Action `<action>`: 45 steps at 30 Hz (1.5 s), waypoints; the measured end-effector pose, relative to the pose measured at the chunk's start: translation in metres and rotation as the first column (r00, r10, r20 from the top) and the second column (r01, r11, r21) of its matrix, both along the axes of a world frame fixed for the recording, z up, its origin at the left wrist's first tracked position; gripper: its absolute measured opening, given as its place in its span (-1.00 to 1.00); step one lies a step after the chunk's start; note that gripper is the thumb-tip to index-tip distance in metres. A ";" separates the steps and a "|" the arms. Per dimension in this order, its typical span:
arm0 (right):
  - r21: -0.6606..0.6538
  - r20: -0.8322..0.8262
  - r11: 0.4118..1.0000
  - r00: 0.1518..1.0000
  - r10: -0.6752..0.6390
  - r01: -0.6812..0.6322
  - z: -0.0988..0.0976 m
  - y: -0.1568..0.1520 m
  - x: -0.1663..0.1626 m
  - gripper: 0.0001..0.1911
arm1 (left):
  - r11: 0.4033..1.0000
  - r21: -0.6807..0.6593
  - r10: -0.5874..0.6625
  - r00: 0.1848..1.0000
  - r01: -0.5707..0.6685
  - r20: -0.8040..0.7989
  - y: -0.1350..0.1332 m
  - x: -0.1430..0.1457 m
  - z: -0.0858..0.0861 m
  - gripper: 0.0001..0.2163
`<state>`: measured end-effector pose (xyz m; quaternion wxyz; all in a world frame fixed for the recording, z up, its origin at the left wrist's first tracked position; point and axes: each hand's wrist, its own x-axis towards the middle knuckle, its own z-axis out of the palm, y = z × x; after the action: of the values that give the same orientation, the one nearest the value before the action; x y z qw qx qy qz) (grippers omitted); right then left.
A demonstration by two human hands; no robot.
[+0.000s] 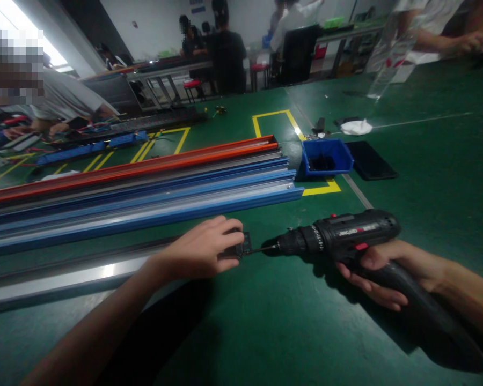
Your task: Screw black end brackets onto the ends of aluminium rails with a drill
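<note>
A black cordless drill lies in the grip of my right hand, its long thin bit pointing left. The bit's tip meets a small black end cap at the end of a dark rail with a silvery face. My left hand is closed round that end of the rail, thumb below and fingers over the top. Part of the cap is hidden under the fingers. Whether a screw sits at the bit's tip is too small to tell.
Behind my left hand lie parallel blue rails and an orange rail. A blue bin with dark parts stands beside a black flat tablet-like slab. Farther back are a clear bottle, a white tissue and people at tables.
</note>
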<state>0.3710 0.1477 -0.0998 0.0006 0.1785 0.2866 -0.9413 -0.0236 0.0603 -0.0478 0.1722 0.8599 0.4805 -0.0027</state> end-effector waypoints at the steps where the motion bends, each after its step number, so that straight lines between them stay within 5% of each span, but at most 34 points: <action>1: 0.003 -0.005 1.000 1.000 0.002 -0.002 -0.001 0.000 0.000 -0.68 | 1.000 0.001 0.012 1.000 -0.012 -0.004 0.000 0.001 -0.001 -0.80; 45: 0.006 0.075 1.000 0.997 -0.004 0.004 -0.012 0.004 0.003 -0.68 | 0.997 0.066 0.043 0.999 -0.043 0.001 0.001 0.002 -0.004 -0.75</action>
<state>0.3745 0.1516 -0.1121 0.0089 0.2143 0.2885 -0.9331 -0.0220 0.0614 -0.0522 0.1437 0.8547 0.4986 0.0168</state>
